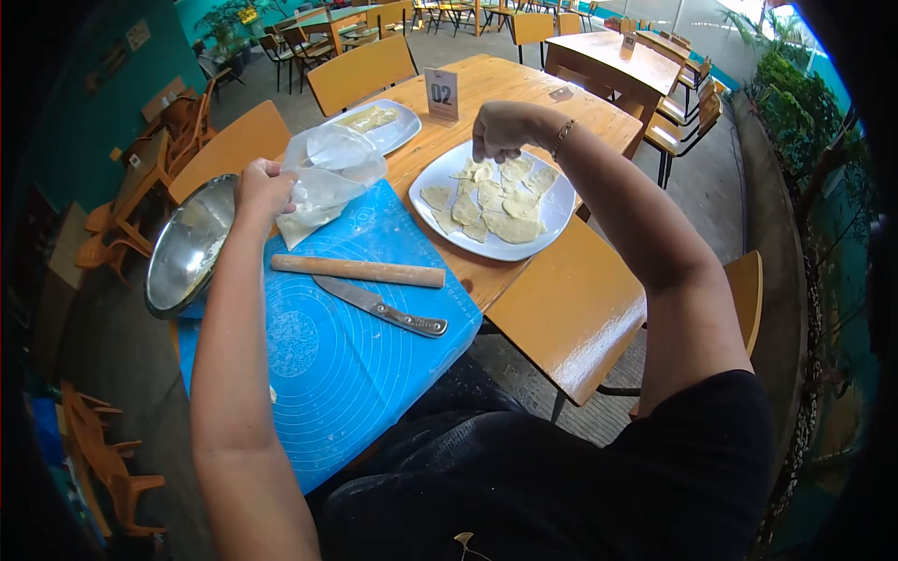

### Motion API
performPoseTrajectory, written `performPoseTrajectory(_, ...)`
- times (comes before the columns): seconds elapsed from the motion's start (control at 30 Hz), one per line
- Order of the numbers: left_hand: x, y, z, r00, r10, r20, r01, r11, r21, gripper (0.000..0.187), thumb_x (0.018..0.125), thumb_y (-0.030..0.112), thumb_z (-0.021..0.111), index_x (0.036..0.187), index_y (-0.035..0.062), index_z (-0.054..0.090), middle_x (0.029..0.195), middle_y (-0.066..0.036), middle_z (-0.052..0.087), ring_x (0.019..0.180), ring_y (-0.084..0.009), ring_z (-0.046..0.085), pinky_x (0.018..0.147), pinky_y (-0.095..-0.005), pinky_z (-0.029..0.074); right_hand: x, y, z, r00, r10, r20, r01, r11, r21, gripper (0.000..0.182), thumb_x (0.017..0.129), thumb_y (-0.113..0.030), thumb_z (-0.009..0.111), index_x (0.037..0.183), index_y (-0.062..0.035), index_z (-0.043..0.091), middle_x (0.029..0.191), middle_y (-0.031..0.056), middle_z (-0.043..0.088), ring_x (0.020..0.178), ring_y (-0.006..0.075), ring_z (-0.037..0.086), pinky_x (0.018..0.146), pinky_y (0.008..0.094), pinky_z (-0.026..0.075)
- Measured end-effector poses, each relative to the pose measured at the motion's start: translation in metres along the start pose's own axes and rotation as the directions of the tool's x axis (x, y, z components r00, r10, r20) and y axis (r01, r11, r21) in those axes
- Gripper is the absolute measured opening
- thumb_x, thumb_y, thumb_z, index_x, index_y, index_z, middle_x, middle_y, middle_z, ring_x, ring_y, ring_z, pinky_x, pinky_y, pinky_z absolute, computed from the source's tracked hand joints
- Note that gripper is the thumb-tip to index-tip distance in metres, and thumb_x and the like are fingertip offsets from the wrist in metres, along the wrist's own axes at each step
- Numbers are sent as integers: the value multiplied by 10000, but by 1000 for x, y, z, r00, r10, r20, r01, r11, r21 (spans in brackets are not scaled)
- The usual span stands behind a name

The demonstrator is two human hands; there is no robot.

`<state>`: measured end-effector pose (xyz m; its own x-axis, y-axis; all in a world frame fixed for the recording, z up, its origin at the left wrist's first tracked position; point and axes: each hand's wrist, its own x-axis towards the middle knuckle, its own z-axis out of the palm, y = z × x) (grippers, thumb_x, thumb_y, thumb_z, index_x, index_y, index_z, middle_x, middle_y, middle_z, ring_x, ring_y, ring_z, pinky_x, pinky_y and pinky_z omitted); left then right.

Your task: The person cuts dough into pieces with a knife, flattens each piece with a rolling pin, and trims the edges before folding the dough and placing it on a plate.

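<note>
My left hand (265, 190) grips the edge of a clear plastic bag (323, 182) with white powder inside, over the far end of a blue baking mat (374, 346). Above a white plate (435, 220) hangs my right hand (510, 131), fingers pinched together and pointing down; whether anything is between them is too small to see. Several flat, pale dough pieces (489, 194) lie spread on that plate. On the mat rest a wooden rolling pin (357, 271) and, just nearer to me, a knife (379, 306).
A metal bowl (192, 245) stands left of the mat, partly behind my left forearm. Farther back are a second white plate (400, 126) with a pale flat piece on it and a number 02 table sign (441, 95). A chair (571, 309) is tucked against the table's right side.
</note>
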<state>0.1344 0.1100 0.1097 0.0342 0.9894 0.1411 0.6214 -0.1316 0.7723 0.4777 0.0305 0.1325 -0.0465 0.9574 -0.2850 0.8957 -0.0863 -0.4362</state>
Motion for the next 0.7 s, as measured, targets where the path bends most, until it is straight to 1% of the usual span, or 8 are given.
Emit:
performPoseTrajectory(0.27,-35,-2,-21,951,300,-76,-273,928,253,545,790,303,796,1184,-28,618,1213,-209,615,1106,-324,619,992,-407,465,39,-2,32,986,-17,-165,-31,958,-284,174,758,-147,736,780,26,741,732,122,724,628,214,698,547,336,556)
performPoseTrajectory(0.3,-41,0,-26,951,301,-78,-272,928,255,545,790,303,796,1184,-28,618,1213,-209,615,1106,-324,619,992,-407,465,53,7,33,981,19,-195,-66,969,-240,143,770,-133,720,765,8,740,738,141,725,642,225,718,575,340,580)
performPoseTrajectory(0.37,-55,4,-41,929,369,-42,-345,899,271,515,842,268,774,1211,-37,587,1246,-171,580,940,-202,651,711,-306,574,94,32,29,972,36,-230,-77,982,-170,141,773,-127,709,772,12,736,739,146,723,635,237,718,577,343,579)
performPoseTrajectory(0.4,-65,7,-47,929,366,-46,-341,899,273,515,842,268,774,1211,-37,587,1246,-171,580,940,-202,651,711,-306,574,103,39,28,963,61,-264,-89,991,-98,141,775,-121,698,778,15,733,740,151,721,628,249,717,579,345,578)
performPoseTrajectory(0.43,-78,11,-52,933,357,-43,-345,924,166,487,844,260,772,1199,-25,601,1194,-166,604,913,-187,651,741,-301,551,78,34,14,971,-29,-237,-66,921,-385,155,769,-121,691,762,30,726,740,154,719,637,259,720,597,347,579)
performPoseTrajectory(0.47,-89,12,-58,937,348,-39,-345,937,56,459,845,252,769,1187,-13,616,1142,-160,627,886,-173,651,772,-295,528,64,35,12,971,-34,-235,-61,920,-386,155,769,-121,691,762,30,726,740,154,719,637,259,720,597,347,579)
performPoseTrajectory(0.53,-105,9,-69,948,317,-16,-317,948,-11,425,865,228,754,1184,-14,613,1086,-134,638,840,-137,635,729,-270,518,48,45,10,858,16,-514,-81,991,-103,161,757,-131,693,737,25,728,700,152,710,641,262,718,601,348,573)
performPoseTrajectory(0.7,-133,-19,-93,950,312,22,-301,930,-212,370,898,193,731,1174,-20,607,950,-81,665,777,-102,613,697,-251,506,44,91,1,873,177,-454,-238,968,-81,197,742,-190,725,728,6,738,685,160,703,639,272,705,590,362,552)
